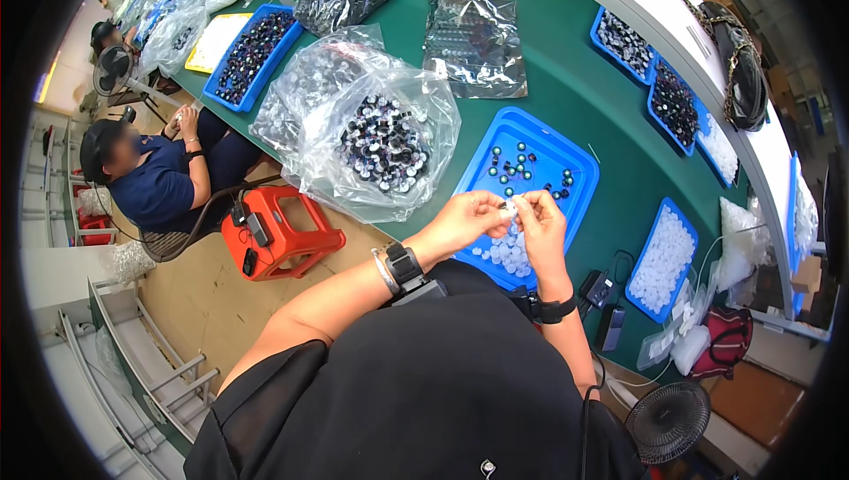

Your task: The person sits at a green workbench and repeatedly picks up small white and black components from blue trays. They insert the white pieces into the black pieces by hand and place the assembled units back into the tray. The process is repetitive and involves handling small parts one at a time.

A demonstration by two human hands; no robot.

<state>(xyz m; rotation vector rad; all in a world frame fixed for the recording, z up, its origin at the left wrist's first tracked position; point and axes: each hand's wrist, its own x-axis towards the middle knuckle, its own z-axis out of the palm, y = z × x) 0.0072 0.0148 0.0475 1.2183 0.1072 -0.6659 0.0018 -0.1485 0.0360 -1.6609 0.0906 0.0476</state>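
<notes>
Green tabletop (562, 51) bears rounded pieces (508, 256) in a plastic tray (555, 151).

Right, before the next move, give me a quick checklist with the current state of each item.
1. Hands over the tray: ok; left hand and right hand are close together above it.
2. Firm grip on a part: cannot tell; something small and white shows at the fingertips, mostly covered.
3. White pieces in the tray: ok; heaped at the near end.
4. Dark pieces in the tray: ok; scattered toward the far end.
5. More white pieces at hand: ok; a second tray of them sits to the right.
</notes>
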